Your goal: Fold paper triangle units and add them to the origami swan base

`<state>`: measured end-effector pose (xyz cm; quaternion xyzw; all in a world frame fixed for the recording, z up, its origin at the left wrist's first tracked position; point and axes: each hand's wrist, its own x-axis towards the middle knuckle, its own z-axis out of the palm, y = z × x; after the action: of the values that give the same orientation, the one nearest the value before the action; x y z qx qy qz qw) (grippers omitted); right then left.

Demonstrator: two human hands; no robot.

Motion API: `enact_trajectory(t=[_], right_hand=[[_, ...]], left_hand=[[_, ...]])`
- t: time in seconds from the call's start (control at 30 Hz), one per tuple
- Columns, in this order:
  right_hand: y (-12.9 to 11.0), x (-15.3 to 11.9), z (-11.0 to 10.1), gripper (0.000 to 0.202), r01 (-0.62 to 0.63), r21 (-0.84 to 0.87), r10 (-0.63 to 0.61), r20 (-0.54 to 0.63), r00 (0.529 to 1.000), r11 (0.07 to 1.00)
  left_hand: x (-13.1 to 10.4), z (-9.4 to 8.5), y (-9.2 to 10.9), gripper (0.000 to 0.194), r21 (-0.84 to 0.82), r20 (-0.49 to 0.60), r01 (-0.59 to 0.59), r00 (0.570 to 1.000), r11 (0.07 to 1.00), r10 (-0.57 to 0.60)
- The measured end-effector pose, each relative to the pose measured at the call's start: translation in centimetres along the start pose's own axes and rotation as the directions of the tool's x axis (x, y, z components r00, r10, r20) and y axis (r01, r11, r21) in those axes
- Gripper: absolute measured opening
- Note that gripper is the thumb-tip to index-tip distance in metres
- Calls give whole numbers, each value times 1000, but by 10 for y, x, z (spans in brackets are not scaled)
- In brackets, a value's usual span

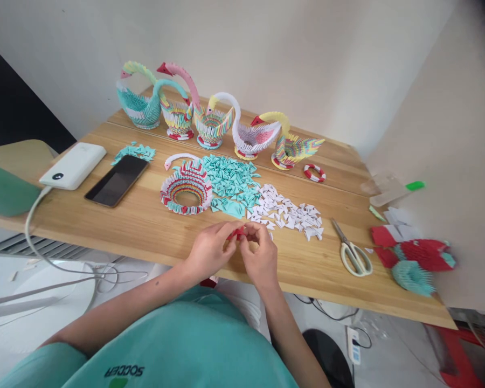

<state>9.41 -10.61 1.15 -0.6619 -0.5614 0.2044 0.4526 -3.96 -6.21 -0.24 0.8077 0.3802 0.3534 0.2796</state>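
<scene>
Above the table's front edge, my left hand [210, 245] and my right hand [260, 252] meet, fingertips pinched on a small red paper piece [236, 233]. Its exact shape is partly hidden by my fingers. Just beyond my hands lie a pile of turquoise folded paper pieces [230, 178] and a pile of white folded paper pieces [293, 214]. A red, white and turquoise paper basket body [186, 188] sits beyond my left hand, with a white curved paper swan neck [181, 157] behind it.
Several finished paper swans [214, 126] stand along the back, near a red-and-white paper ring [314, 173]. To the left lie a phone [117, 180] and a white power bank [73, 166] with a cable. Scissors [353, 256] and red paper pieces [422, 254] lie right.
</scene>
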Motion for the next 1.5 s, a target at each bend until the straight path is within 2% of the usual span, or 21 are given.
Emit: enact_trajectory(t=[0.17, 0.23, 0.3, 0.4, 0.5, 0.6, 0.87, 0.97, 1.07, 1.2, 1.37, 1.5], right_hand=[[-4, 0, 0, 25, -18, -7, 18, -29, 999, 1000], [-4, 2, -3, 27, -34, 33, 34, -4, 999, 999], [-1, 4, -9, 24, -69, 127, 60, 72, 996, 990], [7, 6, -18, 23, -145, 267, 95, 190, 977, 953], [14, 7, -22, 23, -186, 321, 110, 241, 964, 929], [16, 6, -21, 23, -207, 323, 129, 246, 961, 923], [9, 6, -17, 19, -215, 330, 143, 228, 963, 919], [9, 6, -19, 19, -147, 274, 95, 196, 976, 950], [12, 8, -26, 17, 42, 120, -63, 183, 981, 992], [17, 14, -37, 18, 278, 14, -272, 272, 923, 960], [19, 21, -47, 19, 360, -24, -314, 435, 844, 933], [18, 23, -51, 21, 385, -47, -322, 462, 826, 922]], left_hand=[[2, 2, 1, 39, 26, 11, -21, 1000, 999, 21], [5, 2, 1, 41, -62, 20, 27, 999, 998, -26], [8, 1, 1, 39, -199, 38, 113, 993, 973, -107], [11, 0, -1, 31, -411, 95, 219, 976, 885, -198], [13, 0, -2, 27, -513, 135, 266, 964, 816, -229], [13, 0, -1, 29, -496, 135, 278, 960, 823, -243], [12, -3, 5, 33, -303, 112, 236, 971, 923, -211], [13, -4, 6, 31, -308, 117, 221, 974, 925, -194], [14, -5, 6, 30, -355, 143, 248, 967, 901, -209], [14, -4, 3, 32, -447, 221, 269, 957, 853, -186], [14, -3, 1, 32, -514, 273, 281, 949, 811, -157], [15, -5, 3, 32, -514, 292, 298, 943, 804, -163]])
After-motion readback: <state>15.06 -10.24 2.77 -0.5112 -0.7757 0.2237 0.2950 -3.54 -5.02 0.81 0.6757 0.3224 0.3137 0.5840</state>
